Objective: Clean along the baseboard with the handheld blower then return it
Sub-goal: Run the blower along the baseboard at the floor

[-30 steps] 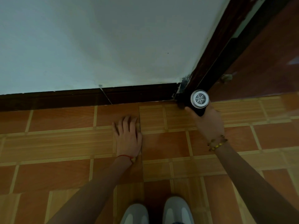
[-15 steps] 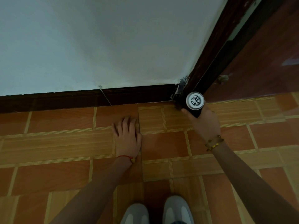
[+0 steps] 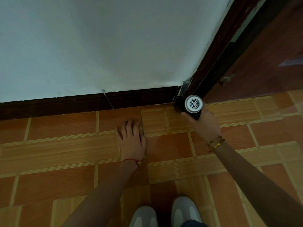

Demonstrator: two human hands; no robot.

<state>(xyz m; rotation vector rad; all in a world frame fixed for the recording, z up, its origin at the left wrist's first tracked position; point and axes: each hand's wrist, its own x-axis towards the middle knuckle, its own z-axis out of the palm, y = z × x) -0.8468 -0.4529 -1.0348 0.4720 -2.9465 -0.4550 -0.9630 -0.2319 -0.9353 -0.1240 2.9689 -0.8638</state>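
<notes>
Looking down from the head camera, the handheld blower (image 3: 192, 107) is seen gripped in the right hand (image 3: 205, 125), whose fingers are wrapped closed around its black body. Its round white rear grille is turned up toward the camera, and its front end is aimed down into the corner where the dark baseboard (image 3: 78, 104) meets the dark door frame (image 3: 218, 58). Whether the nozzle touches the baseboard cannot be told, since the front end is hidden behind the body. A beaded bracelet (image 3: 215, 144) is worn on the right wrist.

The left hand (image 3: 131, 138) is laid palm down on the tiled floor (image 3: 62, 125), fingers extended and held close together, pointing toward the baseboard; nothing is held in it. It is set apart from the blower, to its left and nearer the person. A red string (image 3: 130, 160) is tied around the left wrist.

A pale wall (image 3: 98, 46) is seen above the baseboard, and a thin light strand (image 3: 108, 101) is seen slanting across the baseboard's face. A reddish-brown door (image 3: 265, 66) is seen to the right of the frame. Two grey-white shoes (image 3: 165, 215) are shown at the bottom edge, between the forearms.
</notes>
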